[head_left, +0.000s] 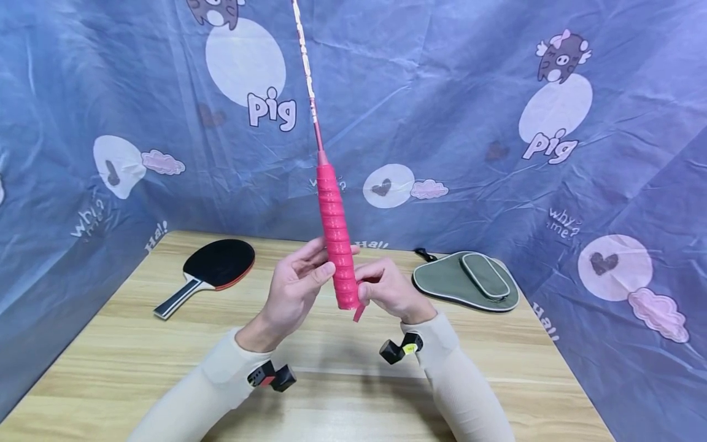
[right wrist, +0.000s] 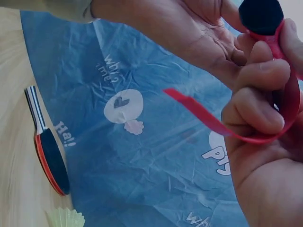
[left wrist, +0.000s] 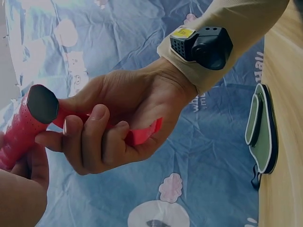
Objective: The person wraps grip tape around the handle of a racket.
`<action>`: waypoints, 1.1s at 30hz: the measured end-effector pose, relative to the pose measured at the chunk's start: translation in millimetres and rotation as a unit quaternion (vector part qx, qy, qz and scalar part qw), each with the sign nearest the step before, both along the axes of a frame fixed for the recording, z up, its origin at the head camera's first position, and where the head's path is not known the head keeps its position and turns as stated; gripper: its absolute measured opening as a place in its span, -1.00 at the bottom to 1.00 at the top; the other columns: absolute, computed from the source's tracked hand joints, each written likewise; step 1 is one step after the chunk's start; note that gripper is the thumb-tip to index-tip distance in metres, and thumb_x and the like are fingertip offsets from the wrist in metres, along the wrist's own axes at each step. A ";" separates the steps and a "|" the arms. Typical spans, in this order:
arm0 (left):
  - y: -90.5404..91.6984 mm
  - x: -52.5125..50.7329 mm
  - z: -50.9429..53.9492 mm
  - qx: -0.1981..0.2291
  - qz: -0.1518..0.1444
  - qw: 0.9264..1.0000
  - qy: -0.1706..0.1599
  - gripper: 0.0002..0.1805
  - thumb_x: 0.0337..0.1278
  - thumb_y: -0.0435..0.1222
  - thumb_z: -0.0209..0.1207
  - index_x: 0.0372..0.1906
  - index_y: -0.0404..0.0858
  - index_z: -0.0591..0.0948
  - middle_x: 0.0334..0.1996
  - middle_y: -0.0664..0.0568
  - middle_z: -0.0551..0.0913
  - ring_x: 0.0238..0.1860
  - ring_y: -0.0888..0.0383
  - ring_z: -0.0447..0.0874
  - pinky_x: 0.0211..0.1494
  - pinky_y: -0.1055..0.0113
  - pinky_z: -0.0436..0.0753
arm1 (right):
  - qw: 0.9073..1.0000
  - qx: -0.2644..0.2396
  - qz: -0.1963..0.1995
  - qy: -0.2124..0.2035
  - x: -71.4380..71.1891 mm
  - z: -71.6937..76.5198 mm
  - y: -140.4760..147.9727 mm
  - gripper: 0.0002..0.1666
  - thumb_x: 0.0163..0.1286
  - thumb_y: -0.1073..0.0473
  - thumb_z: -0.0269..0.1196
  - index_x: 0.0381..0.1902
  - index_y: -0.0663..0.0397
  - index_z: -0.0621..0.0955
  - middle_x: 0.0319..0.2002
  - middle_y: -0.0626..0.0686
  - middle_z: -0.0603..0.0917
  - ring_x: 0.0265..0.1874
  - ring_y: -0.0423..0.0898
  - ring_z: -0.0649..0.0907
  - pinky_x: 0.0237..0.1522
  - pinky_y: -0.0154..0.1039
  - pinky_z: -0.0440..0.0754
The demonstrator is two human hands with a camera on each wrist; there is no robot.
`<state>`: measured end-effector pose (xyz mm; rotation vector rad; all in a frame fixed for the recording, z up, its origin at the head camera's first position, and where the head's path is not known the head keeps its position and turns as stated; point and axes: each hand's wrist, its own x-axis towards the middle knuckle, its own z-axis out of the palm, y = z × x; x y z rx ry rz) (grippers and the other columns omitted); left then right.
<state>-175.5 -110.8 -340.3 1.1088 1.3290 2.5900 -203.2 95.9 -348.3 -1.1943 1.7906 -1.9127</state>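
A badminton racket stands nearly upright above the table, its thin shaft [head_left: 306,67] running out of the top of the head view. Ridged pink overgrip covers its handle [head_left: 336,227]. My left hand [head_left: 295,285] holds this handle between thumb and fingers. Close to the butt end, my right hand [head_left: 389,288] pinches a loose strip of grip tape [right wrist: 203,116]. In the left wrist view, that strip passes through the curled fingers of the right hand [left wrist: 102,137], and the dark butt cap [left wrist: 43,105] faces the camera. The racket's head is out of view.
On the wooden table [head_left: 331,393], a black and red table tennis bat [head_left: 218,264] lies at left. A green bat case [head_left: 442,276] with a small pocket lies at right. A pale yellow shuttlecock [right wrist: 66,217] shows partly in the right wrist view. Blue printed cloth [head_left: 469,123] hangs around the table.
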 end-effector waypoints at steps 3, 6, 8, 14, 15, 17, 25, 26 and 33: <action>0.5 -2.4 -0.2 -0.008 0.017 1.000 -0.002 -0.44 0.33 -0.44 0.21 0.36 -0.50 0.35 0.11 0.03 0.74 0.11 0.16 0.72 0.25 0.36 0.67 | 1.000 0.002 -0.003 -0.003 -2.1 0.1 -1.6 -0.75 0.31 -0.13 0.39 -0.17 -0.19 0.81 -0.33 -0.20 0.71 -0.50 -0.34 0.52 -0.50 -0.46 0.49; 0.8 -3.7 -0.5 -0.018 0.051 0.998 -0.012 -0.26 0.08 -0.32 0.46 0.32 -0.49 0.39 0.08 0.03 0.75 0.01 0.17 0.74 0.13 0.40 0.72 | 1.000 0.004 -0.002 -0.009 -3.7 0.6 -3.5 -0.76 0.30 -0.11 0.41 -0.16 -0.19 0.81 -0.28 -0.19 0.74 -0.42 -0.33 0.57 -0.48 -0.44 0.56; 0.3 -5.1 -1.3 -0.025 0.070 0.997 -0.021 -0.20 -0.01 -0.30 0.51 0.31 -0.51 0.39 0.06 0.06 0.74 -0.03 0.19 0.74 0.07 0.42 0.74 | 1.000 0.005 0.000 -0.014 -5.2 0.4 -4.2 -0.76 0.30 -0.10 0.42 -0.17 -0.17 0.82 -0.25 -0.18 0.76 -0.34 -0.31 0.62 -0.40 -0.44 0.64; -3.1 -11.2 -5.6 -0.014 0.064 0.997 -0.038 -0.21 0.03 -0.44 0.45 0.33 -0.67 0.34 0.01 0.13 0.71 -0.01 0.22 0.74 0.03 0.38 0.77 | 0.999 0.007 0.021 -0.038 -11.3 -1.4 -3.1 -0.68 0.28 -0.17 0.41 -0.15 -0.14 0.82 -0.24 -0.15 0.76 -0.34 -0.27 0.65 -0.56 -0.31 0.72; -3.5 -12.3 -6.1 -0.012 0.063 0.997 -0.039 -0.21 0.03 -0.46 0.44 0.32 -0.70 0.33 -0.01 0.14 0.73 -0.01 0.23 0.75 0.03 0.38 0.77 | 0.999 0.007 0.026 -0.042 -12.3 -1.8 -2.7 -0.66 0.27 -0.18 0.41 -0.15 -0.14 0.82 -0.25 -0.14 0.75 -0.36 -0.27 0.64 -0.60 -0.29 0.72; -4.3 -14.2 -6.7 -0.006 0.062 0.997 -0.036 -0.23 0.03 -0.48 0.43 0.30 -0.73 0.34 -0.05 0.15 0.76 -0.02 0.24 0.77 0.03 0.39 0.77 | 0.998 0.006 0.034 -0.048 -14.6 -3.2 -2.0 -0.66 0.29 -0.18 0.40 -0.15 -0.13 0.82 -0.25 -0.14 0.74 -0.38 -0.29 0.61 -0.63 -0.29 0.71; -7.3 -18.7 -5.6 0.003 0.035 0.999 -0.033 -0.44 0.10 -0.51 0.37 0.25 -0.48 0.53 -0.08 0.10 0.80 -0.06 0.21 0.80 0.04 0.39 0.76 | 0.993 -0.027 0.087 -0.069 -22.1 -6.9 -5.2 -0.70 0.35 -0.08 0.38 -0.05 -0.12 0.80 -0.15 -0.13 0.81 -0.21 -0.30 0.70 -0.29 -0.47 0.70; -7.6 -18.6 -4.8 0.003 0.030 0.999 -0.035 -0.42 0.12 -0.53 0.34 0.28 -0.48 0.50 -0.05 0.09 0.80 -0.04 0.19 0.80 0.06 0.38 0.76 | 0.993 -0.032 0.088 -0.068 -22.7 -6.9 -5.9 -0.71 0.36 -0.06 0.37 -0.05 -0.11 0.79 -0.15 -0.14 0.81 -0.20 -0.30 0.70 -0.26 -0.47 0.70; -8.4 -17.2 0.2 -0.056 0.065 0.996 -0.007 -0.37 0.22 -0.53 0.22 0.40 -0.49 0.37 0.15 0.04 0.70 0.04 0.18 0.69 0.12 0.44 0.69 | 0.999 -0.020 -0.001 -0.038 -21.9 -6.2 -11.2 -0.73 0.28 -0.08 0.44 -0.12 -0.16 0.80 -0.24 -0.19 0.80 -0.28 -0.32 0.70 -0.36 -0.48 0.67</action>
